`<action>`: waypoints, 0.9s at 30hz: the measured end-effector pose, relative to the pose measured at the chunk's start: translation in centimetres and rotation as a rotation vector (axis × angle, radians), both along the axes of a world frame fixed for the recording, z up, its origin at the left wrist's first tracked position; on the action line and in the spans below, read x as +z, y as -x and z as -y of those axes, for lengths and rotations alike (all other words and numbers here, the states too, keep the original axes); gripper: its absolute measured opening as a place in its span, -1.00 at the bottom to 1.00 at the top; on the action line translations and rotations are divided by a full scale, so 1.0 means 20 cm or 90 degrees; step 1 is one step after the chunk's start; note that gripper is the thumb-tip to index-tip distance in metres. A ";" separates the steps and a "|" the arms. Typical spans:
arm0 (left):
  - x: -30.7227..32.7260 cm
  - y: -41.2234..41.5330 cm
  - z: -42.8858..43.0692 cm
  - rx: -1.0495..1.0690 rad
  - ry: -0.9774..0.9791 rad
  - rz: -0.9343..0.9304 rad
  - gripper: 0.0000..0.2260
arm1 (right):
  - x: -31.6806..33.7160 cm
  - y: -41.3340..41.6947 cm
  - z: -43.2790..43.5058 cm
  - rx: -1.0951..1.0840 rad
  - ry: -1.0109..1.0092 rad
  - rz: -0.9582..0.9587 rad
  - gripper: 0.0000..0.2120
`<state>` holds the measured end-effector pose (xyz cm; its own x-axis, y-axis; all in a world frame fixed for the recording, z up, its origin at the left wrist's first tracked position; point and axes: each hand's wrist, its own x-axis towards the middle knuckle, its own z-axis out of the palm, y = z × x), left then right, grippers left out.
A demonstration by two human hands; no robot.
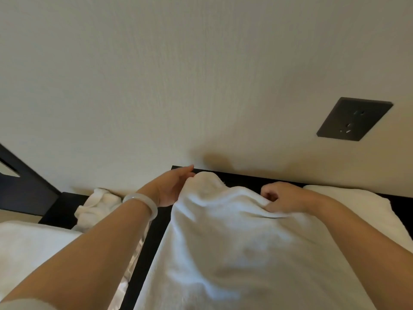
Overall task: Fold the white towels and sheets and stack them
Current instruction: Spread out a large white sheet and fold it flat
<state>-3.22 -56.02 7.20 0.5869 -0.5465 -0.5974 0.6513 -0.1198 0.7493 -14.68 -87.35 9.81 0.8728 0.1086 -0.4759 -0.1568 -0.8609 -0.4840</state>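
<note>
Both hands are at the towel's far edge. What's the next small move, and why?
Probably draw that edge toward you, folding it in half: left hand and right hand hold the towel by its raised far edge; the rest lies spread on the dark table.

dim warm light, soft blur, wide-angle distortion

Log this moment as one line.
phase: folding | left hand grips white towel corner | right hand pinches far edge | over dark table | crumpled towel at left
</note>
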 end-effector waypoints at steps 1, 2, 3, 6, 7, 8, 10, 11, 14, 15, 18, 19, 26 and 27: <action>0.03 -0.01 0.01 -0.020 -0.016 0.017 -0.61 | 0.03 0.00 0.00 -0.028 -0.038 -0.003 -0.71; 0.06 -0.01 0.01 -0.052 -0.045 0.051 -0.61 | 0.04 0.00 0.01 -0.068 -0.065 0.000 -0.66; 0.08 -0.01 0.02 -0.086 -0.083 0.108 -0.69 | 0.04 0.00 0.01 -0.102 -0.065 0.002 -0.66; 0.19 -0.01 0.04 -0.159 -0.148 0.305 -0.70 | 0.03 -0.01 -0.02 -0.058 0.015 -0.038 -0.88; 0.23 -0.01 0.04 -0.179 -0.137 0.356 -0.69 | 0.02 -0.01 -0.03 -0.015 0.038 -0.055 -0.83; 0.29 0.00 0.04 -0.202 -0.117 0.400 -0.72 | 0.02 0.00 -0.04 0.019 0.047 -0.071 -0.74; 0.40 0.02 0.03 -0.266 -0.089 0.470 -0.82 | 0.05 0.00 -0.06 0.056 0.046 -0.097 -0.64; 0.44 0.02 0.02 -0.305 -0.101 0.506 -0.79 | 0.07 -0.01 -0.06 0.074 0.043 -0.117 -0.62; 0.54 0.02 0.01 -0.439 -0.193 0.640 -0.63 | 0.08 0.00 -0.07 0.109 0.059 -0.188 -0.66; 0.56 0.02 0.02 -0.495 -0.239 0.677 -0.61 | 0.08 -0.01 -0.08 0.113 0.083 -0.193 -0.70; 0.57 0.02 0.04 -0.621 -0.388 0.742 -0.53 | 0.09 -0.06 -0.07 0.091 0.135 -0.109 -0.82; 0.56 0.01 0.04 -0.641 -0.431 0.761 -0.51 | 0.09 -0.09 -0.05 0.065 0.134 -0.059 -0.87; 0.51 -0.11 0.06 -0.650 -0.737 0.954 -0.74 | 0.03 -0.19 -0.05 -0.128 0.167 0.244 -0.71; 0.50 -0.12 0.06 -0.649 -0.760 0.963 -0.76 | 0.00 -0.20 -0.05 -0.126 0.166 0.251 -0.71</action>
<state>-0.78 -57.30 17.14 0.6379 -0.7134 -0.2901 -0.7684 -0.6147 -0.1780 -10.74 -86.36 9.74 0.9833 -0.1552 -0.0955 -0.1777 -0.9330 -0.3130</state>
